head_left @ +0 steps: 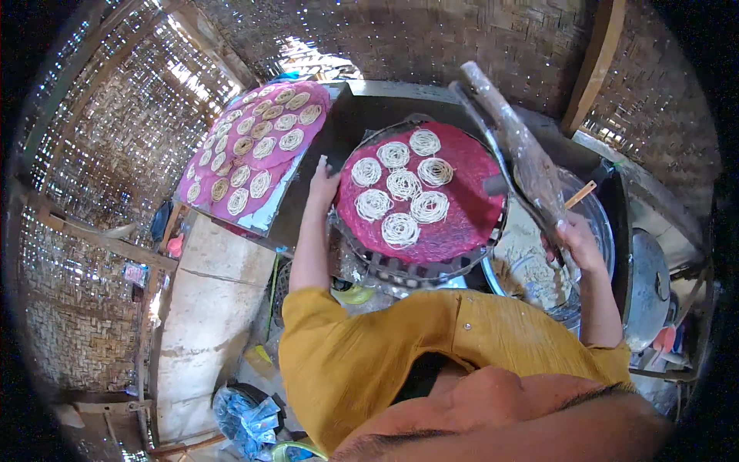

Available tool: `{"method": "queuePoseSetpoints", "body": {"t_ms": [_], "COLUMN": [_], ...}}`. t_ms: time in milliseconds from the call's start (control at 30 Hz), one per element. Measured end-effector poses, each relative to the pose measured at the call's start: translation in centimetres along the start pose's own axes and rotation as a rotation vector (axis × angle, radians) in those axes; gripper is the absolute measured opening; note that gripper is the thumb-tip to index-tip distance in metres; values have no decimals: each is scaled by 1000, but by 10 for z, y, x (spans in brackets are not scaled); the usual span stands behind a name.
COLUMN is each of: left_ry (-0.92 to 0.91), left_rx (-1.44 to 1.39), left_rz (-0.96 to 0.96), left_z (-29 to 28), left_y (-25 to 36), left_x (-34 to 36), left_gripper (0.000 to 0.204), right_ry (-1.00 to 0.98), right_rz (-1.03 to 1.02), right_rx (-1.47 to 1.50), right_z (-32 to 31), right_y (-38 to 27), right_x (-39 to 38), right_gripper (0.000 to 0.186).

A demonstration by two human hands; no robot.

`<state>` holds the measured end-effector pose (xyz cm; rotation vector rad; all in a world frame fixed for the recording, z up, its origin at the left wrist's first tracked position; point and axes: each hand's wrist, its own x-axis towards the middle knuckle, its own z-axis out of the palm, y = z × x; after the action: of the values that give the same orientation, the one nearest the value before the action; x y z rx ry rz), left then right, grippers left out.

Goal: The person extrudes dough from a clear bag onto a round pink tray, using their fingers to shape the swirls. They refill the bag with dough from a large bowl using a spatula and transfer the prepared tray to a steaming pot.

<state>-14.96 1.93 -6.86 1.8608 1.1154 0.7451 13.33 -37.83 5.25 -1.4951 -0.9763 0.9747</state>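
A round tray [477, 231] lined with pink sheet sits in front of me, bearing several white nests of thin strands [400, 228]. My left hand [324, 183] grips the tray's left rim, its fingers partly hidden. On the right, my right hand [572, 240] is closed on the lower end of a long, pale-smeared wooden bar [516, 131], which slants up over the tray's right side with a dark metal rod alongside it. Below the bar is a wide metal basin [600, 269] holding a pale mixture and a wooden-handled tool [579, 195].
A pink-covered board [232, 180] with many cream and tan nests stands at left. A metal lid [647, 292] is at far right. Pale slabs [215, 316] and a blue plastic bag [250, 420] lie lower left. Woven walls [85, 308] and wooden posts [596, 69] surround me.
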Motion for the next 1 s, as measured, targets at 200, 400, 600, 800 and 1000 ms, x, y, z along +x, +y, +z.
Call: {"method": "queuePoseSetpoints", "body": {"t_ms": [200,400,600,800,1000], "left_ry": [-561,-777,-717,-669,-473], "left_rx": [-1307,-1806,-1811,-1871,-1832], "left_rz": [81,204,146,75,24], "left_z": [53,70,94,112,107], "left_y": [175,226,204,155,141], "left_x": [-23,-25,-24,-21,-29], "left_gripper": [79,79,72,67,60], "right_ry": [-126,-220,-315,-288,-274], "right_rz": [60,176,288,345,355], "right_rx": [39,238,208,-120,-239], "right_z": [19,28,12,22,30], "right_y": [6,-5,3,8,12], "right_x": [-2,2,7,25,28], "right_gripper": [53,59,53,53,48]}}
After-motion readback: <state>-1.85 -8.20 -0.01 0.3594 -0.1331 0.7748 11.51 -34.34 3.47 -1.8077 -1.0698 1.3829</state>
